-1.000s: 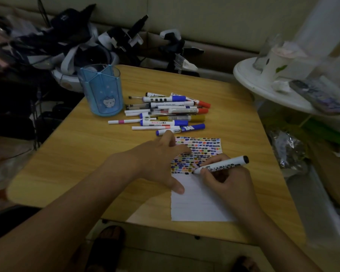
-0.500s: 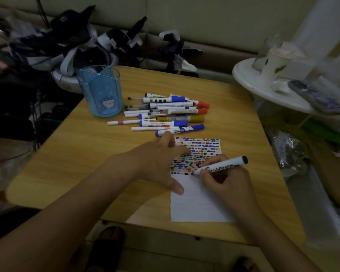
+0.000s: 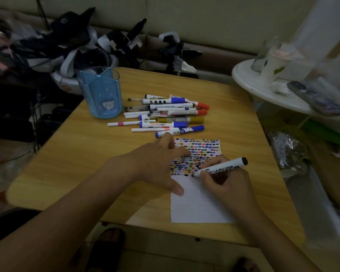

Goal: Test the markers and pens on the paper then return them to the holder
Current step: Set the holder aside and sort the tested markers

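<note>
Little had moved since the earlier frames: the black whiteboard marker [image 3: 222, 167] kept its slant, its tip edging along the last row of swatches. The right hand [image 3: 227, 183] pinched its barrel in a writing grip, apparently to test the ink. Beside it, the left hand [image 3: 157, 163] lay spread flat on the paper [image 3: 196, 205], pinning the sheet. Beyond that hand lay the untested marker pile [image 3: 169, 113] and, further left, the blue holder [image 3: 101, 93], seemingly empty.

One head-worn view — it looks forward and steeply down from close above the tabletop [image 3: 71, 165], with both forearms entering from the bottom edge.
</note>
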`<state>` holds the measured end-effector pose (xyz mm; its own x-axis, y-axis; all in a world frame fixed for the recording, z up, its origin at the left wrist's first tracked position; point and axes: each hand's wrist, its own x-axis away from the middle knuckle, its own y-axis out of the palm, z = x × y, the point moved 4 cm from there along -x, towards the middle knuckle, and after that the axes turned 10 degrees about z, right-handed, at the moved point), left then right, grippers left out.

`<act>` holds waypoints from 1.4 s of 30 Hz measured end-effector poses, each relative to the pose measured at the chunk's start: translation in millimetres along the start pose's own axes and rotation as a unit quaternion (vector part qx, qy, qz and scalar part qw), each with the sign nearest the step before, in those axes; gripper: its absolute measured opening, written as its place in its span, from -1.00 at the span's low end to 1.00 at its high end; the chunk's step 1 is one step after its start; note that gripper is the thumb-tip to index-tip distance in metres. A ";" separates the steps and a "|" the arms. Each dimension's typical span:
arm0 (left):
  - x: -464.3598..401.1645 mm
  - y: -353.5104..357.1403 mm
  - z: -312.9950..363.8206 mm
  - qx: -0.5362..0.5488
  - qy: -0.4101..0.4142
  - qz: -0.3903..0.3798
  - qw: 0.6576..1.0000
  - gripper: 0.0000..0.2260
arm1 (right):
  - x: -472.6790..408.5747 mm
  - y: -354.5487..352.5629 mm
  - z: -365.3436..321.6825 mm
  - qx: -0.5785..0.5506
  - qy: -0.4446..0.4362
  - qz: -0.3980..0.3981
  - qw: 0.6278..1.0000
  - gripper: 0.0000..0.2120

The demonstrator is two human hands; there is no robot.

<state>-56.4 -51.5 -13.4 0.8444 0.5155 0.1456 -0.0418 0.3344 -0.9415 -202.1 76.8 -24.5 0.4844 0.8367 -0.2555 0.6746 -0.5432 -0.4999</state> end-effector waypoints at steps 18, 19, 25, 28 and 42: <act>7.1 -28.2 -15.2 0.036 -0.057 0.129 0.989 -0.31 | -4.4 -7.1 2.7 -0.123 0.068 0.028 0.990 -0.87; 6.2 -29.4 -17.4 0.037 -0.060 0.136 0.988 -0.31 | -4.6 -7.3 2.4 -0.125 0.069 0.027 0.989 -0.88; 7.8 -40.1 -24.2 0.074 -0.049 0.169 0.982 -0.66 | -5.1 -9.7 -1.9 -0.140 0.071 0.034 0.987 -0.87; 11.7 -43.5 -18.5 0.075 -0.029 0.170 0.982 -0.82 | -6.4 -10.8 -3.7 -0.147 0.072 0.033 0.986 -0.86; 14.7 -35.4 7.2 0.148 -0.002 0.139 0.979 -0.74 | -6.8 -11.9 -20.1 -0.270 0.115 0.025 0.956 -0.72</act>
<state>-46.3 -50.1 24.3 0.7768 0.6215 -0.1017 -0.4224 0.3944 -0.8161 -202.3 76.2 -0.2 0.5919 0.8046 -0.0475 0.8059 -0.5915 0.0241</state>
